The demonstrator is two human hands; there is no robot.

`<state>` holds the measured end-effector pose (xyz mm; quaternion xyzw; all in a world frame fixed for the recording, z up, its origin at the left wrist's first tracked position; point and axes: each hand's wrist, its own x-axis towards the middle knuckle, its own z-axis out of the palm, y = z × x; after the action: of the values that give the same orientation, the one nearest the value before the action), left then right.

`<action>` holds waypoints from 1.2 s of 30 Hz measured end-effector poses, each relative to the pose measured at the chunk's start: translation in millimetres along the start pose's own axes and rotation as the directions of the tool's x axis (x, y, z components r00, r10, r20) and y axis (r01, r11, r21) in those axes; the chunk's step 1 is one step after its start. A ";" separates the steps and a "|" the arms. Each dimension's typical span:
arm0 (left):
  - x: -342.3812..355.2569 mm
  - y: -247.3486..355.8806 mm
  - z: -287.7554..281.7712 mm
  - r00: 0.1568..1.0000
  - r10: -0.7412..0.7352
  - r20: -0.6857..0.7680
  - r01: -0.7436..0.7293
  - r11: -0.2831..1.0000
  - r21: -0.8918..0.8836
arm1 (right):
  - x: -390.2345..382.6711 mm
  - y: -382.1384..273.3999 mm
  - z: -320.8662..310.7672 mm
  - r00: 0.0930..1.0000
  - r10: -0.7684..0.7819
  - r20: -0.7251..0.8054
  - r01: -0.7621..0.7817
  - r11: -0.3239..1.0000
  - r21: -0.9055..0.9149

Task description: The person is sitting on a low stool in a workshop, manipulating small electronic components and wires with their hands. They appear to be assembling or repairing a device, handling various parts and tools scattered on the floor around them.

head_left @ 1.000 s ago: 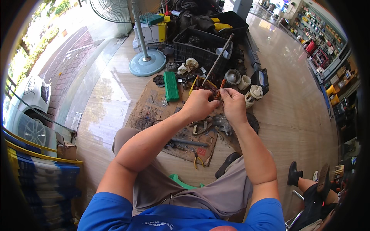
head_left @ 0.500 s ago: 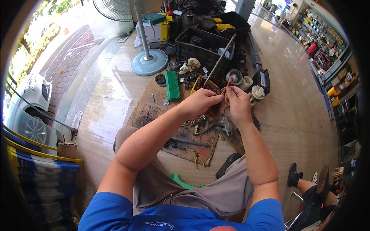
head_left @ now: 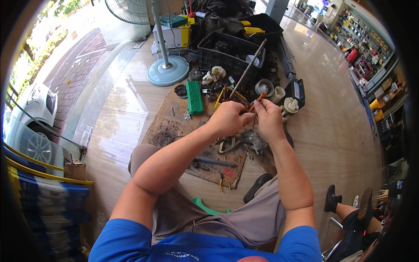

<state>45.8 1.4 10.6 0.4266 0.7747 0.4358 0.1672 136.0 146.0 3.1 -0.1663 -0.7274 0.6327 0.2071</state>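
Pinching an orange-brown twisted strand (head_left: 262, 96) between thumb and forefinger, the right hand (head_left: 269, 122) holds it above a sheet of brown cardboard (head_left: 160, 126) on the floor (head_left: 334, 144), the strand's upper end sticking up past the fingertips. Just beside it, the left hand (head_left: 230, 118) has its fingers curled and its thumb close to the forefinger near the strand's lower end; whether they grip that end I cannot tell. Beyond the hands, a long thin rod (head_left: 248, 70) leans at a slant in front of a black plastic crate (head_left: 207, 52), and a grey blower wheel (head_left: 264, 86) lies near the right hand. On the cardboard, a green case (head_left: 194, 98) lies to the left of the hands, while a grey tube (head_left: 217, 161) and yellow-handled pliers (head_left: 224, 181) lie nearer the person's legs. A pale blue fan base (head_left: 168, 74) stands on the floor farther left.
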 end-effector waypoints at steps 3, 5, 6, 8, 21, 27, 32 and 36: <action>1.5 3.7 -24.7 0.989 0.006 0.151 0.027 0.975 -0.220 | -0.8 -12.6 -11.3 0.961 0.040 0.273 -0.077 0.989 0.127; 5.4 -8.3 -29.9 0.980 0.072 0.188 0.038 0.849 -0.527 | -4.3 -9.8 -10.7 0.899 0.078 0.431 -0.195 0.953 0.234; 6.6 -13.9 -32.1 0.964 0.036 0.264 0.137 0.783 -0.607 | -6.8 -7.9 -10.5 0.858 0.087 0.507 -0.257 0.925 0.278; 5.6 -16.0 -30.1 0.944 0.118 0.309 0.169 0.631 -0.757 | -11.7 -4.0 -5.5 0.816 0.039 0.577 -0.304 0.877 0.372; 0.7 -6.2 -27.7 0.999 -0.036 -0.018 0.018 0.805 -0.593 | -11.9 -6.5 3.5 0.901 0.102 0.422 -0.131 0.991 0.039; 2.0 -9.0 -14.8 0.966 -0.080 -0.245 -0.008 0.941 -0.337 | -12.4 0.8 17.0 0.958 -0.116 0.261 0.201 0.923 -0.329; 0.9 -1.5 -10.2 0.919 -0.085 -0.386 0.008 0.981 -0.195 | -15.7 8.9 32.6 0.967 -0.214 0.136 0.252 0.872 -0.420; 7.7 -8.4 -4.3 0.897 -0.052 -0.438 -0.027 0.985 -0.171 | -15.1 22.4 38.7 0.969 -0.233 0.083 0.248 0.911 -0.330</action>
<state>34.3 3.2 7.0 0.2958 0.7542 0.5856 0.0266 128.7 108.7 -24.9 -0.0952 -0.8442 0.4717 0.2364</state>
